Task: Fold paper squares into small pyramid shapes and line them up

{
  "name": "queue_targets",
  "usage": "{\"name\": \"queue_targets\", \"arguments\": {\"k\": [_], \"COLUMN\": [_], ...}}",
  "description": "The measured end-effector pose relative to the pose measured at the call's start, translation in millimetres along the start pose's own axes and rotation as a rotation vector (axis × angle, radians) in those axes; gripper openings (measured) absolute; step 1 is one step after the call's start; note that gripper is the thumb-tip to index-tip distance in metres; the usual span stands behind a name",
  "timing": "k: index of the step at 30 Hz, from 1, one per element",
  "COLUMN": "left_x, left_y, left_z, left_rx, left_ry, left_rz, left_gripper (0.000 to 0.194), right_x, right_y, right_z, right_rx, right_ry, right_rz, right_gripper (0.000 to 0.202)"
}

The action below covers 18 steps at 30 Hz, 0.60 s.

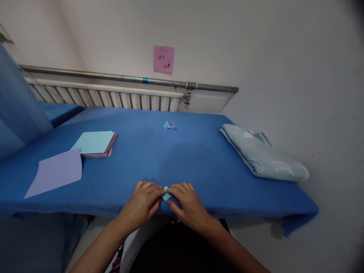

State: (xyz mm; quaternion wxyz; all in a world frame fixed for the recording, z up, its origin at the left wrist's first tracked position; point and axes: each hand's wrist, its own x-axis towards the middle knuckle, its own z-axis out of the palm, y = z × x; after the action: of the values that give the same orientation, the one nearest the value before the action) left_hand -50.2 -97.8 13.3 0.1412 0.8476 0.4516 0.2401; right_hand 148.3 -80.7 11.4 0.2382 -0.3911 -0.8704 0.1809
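Between my two hands, close to the front edge of the blue-covered table (136, 151), is a small folded piece of light blue paper (166, 194). My left hand (143, 201) has its fingers closed on the paper's left side. From the right, my right hand (187, 203) grips the other side with thumb and fingers. Part of the paper is hidden under the fingertips. Farther back on the cloth lies a small folded paper shape (170, 125), light blue on its left half and purple on its right.
A stack of coloured paper (95, 142), light blue on top, lies at the left beside a purple sheet (57, 170). At the right rests a folded pale blanket (258, 153). Behind the table are a radiator (113, 98) and a pipe (108, 77); a pink note (163, 59) hangs above.
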Motion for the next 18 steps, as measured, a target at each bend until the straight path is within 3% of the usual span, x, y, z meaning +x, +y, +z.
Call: {"name": "queue_targets", "arguments": {"k": [8,18], "left_x": [-4.7,-2.6], "left_y": [-4.6,-8.2], "left_z": [6.6,13.2], "left_rx": [-0.026,0.093], "left_ry": [0.074,0.164], "left_rz": [-0.008,0.099], "left_gripper": [0.031,0.020], "right_x": [2.2,-2.0], "right_y": [0.8,4.9], "right_z": [-1.6,4.7], "right_rx": [-0.021,-0.088], "right_ry": [-0.013,0.019], "right_rz": [-0.006,-0.067], "right_gripper": [0.016,0.015]}}
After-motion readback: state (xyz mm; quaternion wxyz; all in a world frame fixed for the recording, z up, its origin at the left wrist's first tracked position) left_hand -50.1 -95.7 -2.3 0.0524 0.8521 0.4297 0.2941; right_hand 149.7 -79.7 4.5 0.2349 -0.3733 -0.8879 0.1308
